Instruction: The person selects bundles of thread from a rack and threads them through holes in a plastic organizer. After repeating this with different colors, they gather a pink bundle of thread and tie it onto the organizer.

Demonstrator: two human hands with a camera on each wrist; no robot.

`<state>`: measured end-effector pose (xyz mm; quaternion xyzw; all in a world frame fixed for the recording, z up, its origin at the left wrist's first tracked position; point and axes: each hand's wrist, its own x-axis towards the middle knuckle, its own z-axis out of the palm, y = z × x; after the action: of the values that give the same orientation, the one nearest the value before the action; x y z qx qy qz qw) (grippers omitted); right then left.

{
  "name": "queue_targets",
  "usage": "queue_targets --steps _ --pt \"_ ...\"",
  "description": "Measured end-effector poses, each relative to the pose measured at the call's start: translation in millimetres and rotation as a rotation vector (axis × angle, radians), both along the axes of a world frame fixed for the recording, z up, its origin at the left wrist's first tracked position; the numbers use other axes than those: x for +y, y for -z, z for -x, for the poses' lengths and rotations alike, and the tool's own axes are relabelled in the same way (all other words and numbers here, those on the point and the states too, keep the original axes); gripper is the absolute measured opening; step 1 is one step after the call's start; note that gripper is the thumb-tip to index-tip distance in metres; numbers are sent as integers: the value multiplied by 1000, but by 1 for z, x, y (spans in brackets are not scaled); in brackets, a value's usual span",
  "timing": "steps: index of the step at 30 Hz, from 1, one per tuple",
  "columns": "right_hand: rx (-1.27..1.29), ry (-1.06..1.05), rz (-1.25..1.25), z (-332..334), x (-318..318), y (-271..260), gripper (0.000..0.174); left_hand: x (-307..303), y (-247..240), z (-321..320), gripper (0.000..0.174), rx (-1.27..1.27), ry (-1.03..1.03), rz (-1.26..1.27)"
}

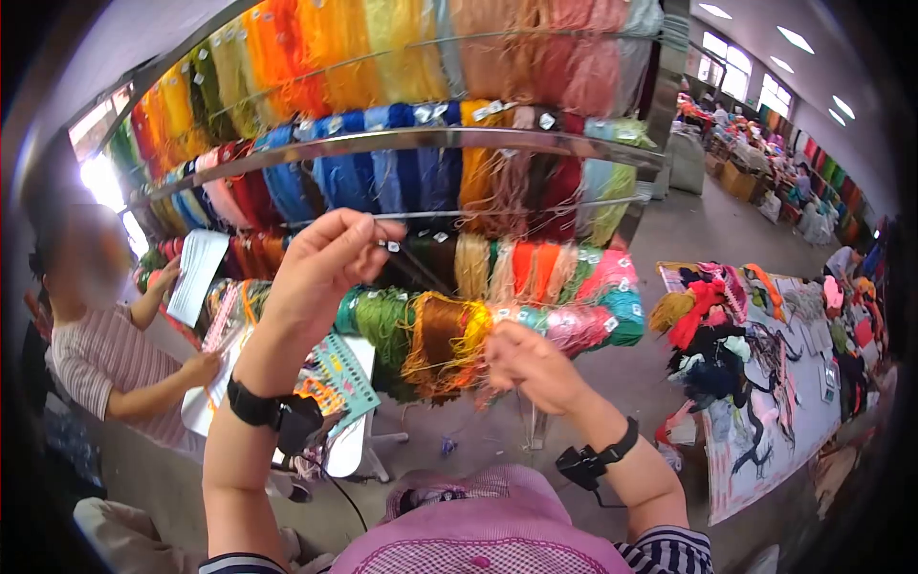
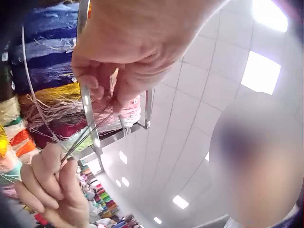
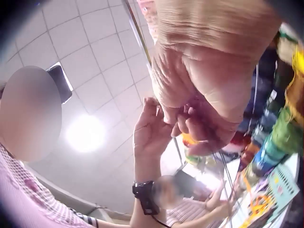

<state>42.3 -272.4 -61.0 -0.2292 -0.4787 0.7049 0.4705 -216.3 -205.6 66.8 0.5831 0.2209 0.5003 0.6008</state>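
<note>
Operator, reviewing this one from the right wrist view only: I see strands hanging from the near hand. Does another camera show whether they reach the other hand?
Observer: Yes, the left wrist view shows dark strands stretching from the left hand to the right hand.
Operator: Anything off to the person's right that I'm missing?
Observer: The head view shows a white-topped table there, with heaps of colourful yarn on it.
</note>
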Motion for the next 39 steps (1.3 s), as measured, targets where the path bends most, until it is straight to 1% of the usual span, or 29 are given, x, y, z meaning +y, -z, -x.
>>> queue_targets --steps 1,2,3,4,5,6,8,10,11,12,14,15,16,18,19,20,22,23,24,26,27,28,30,31,32,34,36,38,39 --pt "0 15 -10 -16 3 0 20 5 -3 -15 15 -82 -17 37" --pt "-62 131 -57 -31 6 0 18 14 -3 -26 15 -120 22 60" --pt "-125 247 -101 -44 8 0 17 24 3 -40 16 -107 39 34" --pt "-125 260 -105 -55 9 2 17 34 11 -55 16 -94 55 9" --pt "-211 352 -104 -64 11 4 18 43 19 -72 19 23 13 -80" --pt "-296 444 -104 -72 13 6 19 53 28 -86 19 115 -19 -153" --pt "-261 485 -113 -89 17 9 18 87 51 -111 15 363 -161 -484" --pt "-155 616 -81 -99 22 6 17 109 62 -136 12 346 -304 -738" --pt "-121 632 -108 -104 27 6 17 124 63 -146 10 344 -367 -1038" --pt "-127 647 -111 -106 32 4 17 138 65 -156 13 362 -391 -1179" --pt "-3 709 -114 -108 46 -3 17 165 67 -173 24 409 -466 -1413" --pt "39 703 -115 -111 56 -4 16 176 63 -176 33 570 -480 -1555" --pt "31 720 -120 -113 63 -7 16 187 63 -183 33 549 -474 -1558" --pt "-12 772 -148 -115 81 -14 16 201 58 -198 42 632 -586 -1601" --pt "-23 784 -166 -117 91 -16 15 201 52 -208 48 621 -714 -1575" --pt "-29 797 -166 -119 98 -19 15 205 47 -215 48 607 -707 -1574" --pt "-73 818 -208 -120 115 -25 15 220 36 -228 51 454 -748 -1477" --pt "-63 835 -201 -119 122 -28 16 228 30 -232 49 469 -813 -1524" --pt "-69 841 -198 -117 129 -30 16 233 25 -237 49 462 -808 -1519" --pt "-89 906 -212 -116 143 -34 16 239 11 -248 46 458 -893 -1398" --pt "-93 910 -209 -118 148 -34 16 245 3 -253 31 418 -1021 -1444" --pt "-95 917 -211 -122 154 -32 17 247 0 -253 31 415 -1017 -1443" --pt "-93 932 -216 -128 163 -33 18 253 -6 -253 17 485 -1050 -1395" --pt "-36 881 -212 -130 166 -33 17 256 -9 -256 18 370 -1151 -1410" --pt "21 830 -208 -131 168 -33 16 258 -9 -257 18 368 -1146 -1412" --pt "7 852 -202 -129 170 -35 16 250 -13 -253 19 467 -1131 -1280" --pt "-12 866 -197 -128 173 -36 16 253 -11 -256 19 449 -1142 -1290" --pt "-1 892 -242 -127 176 -37 20 251 -11 -256 16 474 -1125 -1195" --pt "3 890 -239 -125 174 -39 20 252 -10 -256 16 480 -1124 -1195"
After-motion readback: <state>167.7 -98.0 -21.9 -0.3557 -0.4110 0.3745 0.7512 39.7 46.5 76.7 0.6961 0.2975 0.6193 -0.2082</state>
